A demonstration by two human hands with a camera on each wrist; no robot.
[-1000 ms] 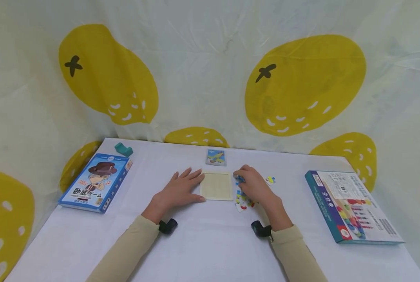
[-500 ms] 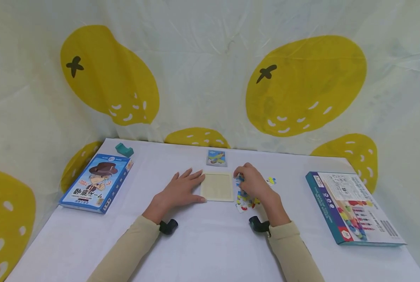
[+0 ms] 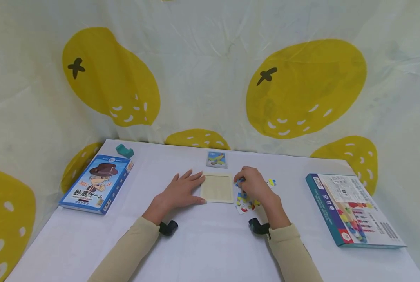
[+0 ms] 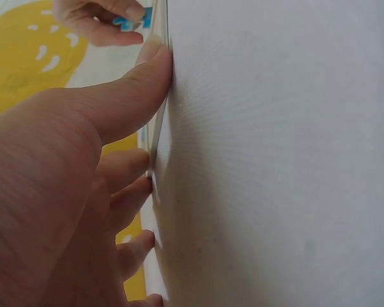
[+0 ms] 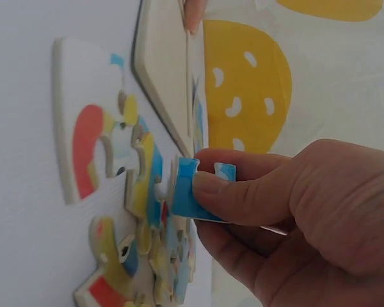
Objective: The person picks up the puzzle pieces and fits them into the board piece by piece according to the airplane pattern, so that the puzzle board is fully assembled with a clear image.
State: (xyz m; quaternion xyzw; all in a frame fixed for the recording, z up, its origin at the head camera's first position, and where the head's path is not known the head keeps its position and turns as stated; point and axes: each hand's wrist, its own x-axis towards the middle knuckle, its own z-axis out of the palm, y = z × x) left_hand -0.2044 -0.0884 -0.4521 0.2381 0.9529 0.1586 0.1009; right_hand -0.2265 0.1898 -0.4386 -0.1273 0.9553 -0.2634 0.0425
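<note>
the left hand (image 3: pixel 181 190) lies with its fingers spread wide on the tabletop (image 3: pixel 210 246), thumb and fingertips touching the left side of a pale wooden puzzle tray (image 3: pixel 217 189), which sits flat between the two hands. the right hand (image 3: pixel 254 183) is narrowed to a pinch, holding a blue jigsaw piece (image 5: pixel 184 199) between thumb and fingers just beyond the tray's right edge; the right wrist view shows the piece tilted up on edge, with white patches on its blue face. beneath and just beside that hand is a loose pile of jigsaw pieces (image 3: pixel 243 202) in yellow, blue, white and red, some overlapping. at the near end of the pile lies a white corner piece (image 5: pixel 86 147) with a curved red band, while a yellow and blue stray piece (image 3: pixel 271 182) rests apart, to the right of the hand. behind the tray lies a small airplane picture card (image 3: pixel 217 159). farther left are a blue card game box (image 3: pixel 93 182) with a hatted cartoon figure and, just behind it, a teal curved block (image 3: pixel 124 151); well to the right lies a flat teal-edged box (image 3: pixel 354 209).
</note>
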